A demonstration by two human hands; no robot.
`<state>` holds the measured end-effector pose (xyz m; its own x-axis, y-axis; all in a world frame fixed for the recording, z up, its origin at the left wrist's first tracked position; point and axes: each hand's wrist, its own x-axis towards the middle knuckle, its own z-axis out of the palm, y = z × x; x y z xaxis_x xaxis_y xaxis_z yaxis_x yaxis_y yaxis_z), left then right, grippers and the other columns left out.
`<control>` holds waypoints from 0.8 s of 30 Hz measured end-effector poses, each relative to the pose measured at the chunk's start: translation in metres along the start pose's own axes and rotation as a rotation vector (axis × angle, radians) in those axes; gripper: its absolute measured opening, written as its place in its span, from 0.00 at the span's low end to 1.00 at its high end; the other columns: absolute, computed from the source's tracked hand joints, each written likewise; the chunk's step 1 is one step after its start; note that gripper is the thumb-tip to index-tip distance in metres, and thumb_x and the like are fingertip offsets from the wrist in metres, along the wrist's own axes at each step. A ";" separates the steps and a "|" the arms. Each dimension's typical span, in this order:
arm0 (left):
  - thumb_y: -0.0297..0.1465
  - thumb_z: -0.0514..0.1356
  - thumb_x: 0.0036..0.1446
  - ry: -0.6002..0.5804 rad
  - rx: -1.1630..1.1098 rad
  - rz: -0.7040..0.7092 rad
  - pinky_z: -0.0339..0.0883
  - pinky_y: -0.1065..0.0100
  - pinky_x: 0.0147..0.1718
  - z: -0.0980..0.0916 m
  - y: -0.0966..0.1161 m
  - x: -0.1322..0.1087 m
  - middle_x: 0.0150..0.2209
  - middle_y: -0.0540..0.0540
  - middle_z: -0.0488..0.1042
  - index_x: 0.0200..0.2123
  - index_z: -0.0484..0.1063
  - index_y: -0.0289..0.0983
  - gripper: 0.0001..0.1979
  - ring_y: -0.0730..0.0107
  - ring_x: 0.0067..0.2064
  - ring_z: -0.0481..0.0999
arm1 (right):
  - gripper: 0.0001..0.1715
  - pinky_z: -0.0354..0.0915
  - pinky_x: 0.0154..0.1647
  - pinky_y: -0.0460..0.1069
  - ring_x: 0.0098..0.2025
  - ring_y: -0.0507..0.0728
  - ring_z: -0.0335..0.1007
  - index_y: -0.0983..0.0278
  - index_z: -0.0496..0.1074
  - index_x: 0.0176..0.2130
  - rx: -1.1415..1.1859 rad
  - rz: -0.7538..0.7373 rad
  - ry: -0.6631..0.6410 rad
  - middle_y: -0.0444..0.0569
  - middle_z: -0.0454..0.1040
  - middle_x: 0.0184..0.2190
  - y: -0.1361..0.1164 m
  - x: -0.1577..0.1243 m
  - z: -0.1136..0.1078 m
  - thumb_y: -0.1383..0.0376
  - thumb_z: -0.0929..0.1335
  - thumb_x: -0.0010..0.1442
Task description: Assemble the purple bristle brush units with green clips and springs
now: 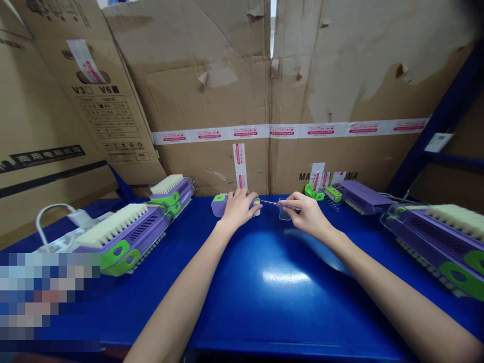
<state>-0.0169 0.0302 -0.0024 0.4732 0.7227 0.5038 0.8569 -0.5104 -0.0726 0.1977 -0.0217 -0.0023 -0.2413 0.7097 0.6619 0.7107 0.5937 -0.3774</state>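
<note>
My left hand (238, 206) lies over a small purple and green device (220, 204) at the far middle of the blue table (272, 297), fingers curled on it. My right hand (308, 214) is closed in a pinch on thin metal tweezers (274, 203) whose tip points left toward the device. A small clear plastic piece (283, 214) sits under the tweezers, just left of my right fingers.
Purple and green brush units with cream bristles lie in rows at left (121, 234) and right (442, 239), with more at the back left (172, 189) and back right (357, 196). Cardboard walls (264, 91) close off the back. A white cable (53, 212) loops at far left.
</note>
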 end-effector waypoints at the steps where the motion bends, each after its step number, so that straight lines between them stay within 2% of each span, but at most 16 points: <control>1: 0.44 0.54 0.59 -0.001 -0.006 -0.014 0.60 0.56 0.45 0.000 0.002 0.001 0.44 0.41 0.69 0.47 0.70 0.42 0.18 0.54 0.49 0.67 | 0.15 0.66 0.37 0.49 0.33 0.55 0.70 0.63 0.79 0.38 -0.004 0.032 -0.008 0.51 0.74 0.32 -0.003 0.001 -0.001 0.66 0.63 0.58; 5: 0.45 0.56 0.58 -0.022 -0.046 -0.032 0.59 0.55 0.46 -0.001 0.003 0.002 0.44 0.42 0.69 0.47 0.71 0.44 0.18 0.53 0.49 0.66 | 0.15 0.66 0.36 0.48 0.32 0.55 0.72 0.64 0.79 0.35 0.025 0.117 -0.032 0.50 0.77 0.30 -0.010 0.002 -0.003 0.66 0.62 0.58; 11: 0.39 0.55 0.59 -0.097 -0.112 -0.024 0.59 0.53 0.47 -0.006 0.001 0.004 0.46 0.44 0.69 0.49 0.70 0.45 0.16 0.54 0.50 0.66 | 0.14 0.65 0.35 0.47 0.32 0.54 0.72 0.64 0.79 0.33 0.030 0.184 -0.067 0.49 0.77 0.29 -0.016 0.005 -0.005 0.68 0.63 0.56; 17: 0.39 0.56 0.58 -0.099 -0.085 -0.031 0.60 0.53 0.46 -0.007 0.002 0.007 0.46 0.43 0.70 0.49 0.71 0.45 0.16 0.53 0.50 0.66 | 0.17 0.66 0.38 0.48 0.34 0.55 0.73 0.64 0.78 0.41 -0.085 0.159 -0.056 0.50 0.77 0.32 -0.018 0.003 0.001 0.68 0.63 0.57; 24: 0.42 0.57 0.57 -0.071 -0.065 -0.035 0.61 0.55 0.44 -0.007 0.001 0.008 0.43 0.43 0.70 0.48 0.73 0.46 0.16 0.54 0.49 0.67 | 0.20 0.67 0.44 0.50 0.44 0.59 0.74 0.62 0.74 0.49 -0.051 0.161 -0.178 0.51 0.78 0.43 -0.016 -0.005 0.013 0.68 0.61 0.61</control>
<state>-0.0138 0.0316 0.0076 0.4588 0.7707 0.4422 0.8591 -0.5118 0.0008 0.1786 -0.0296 -0.0078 -0.2315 0.8517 0.4701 0.7809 0.4509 -0.4323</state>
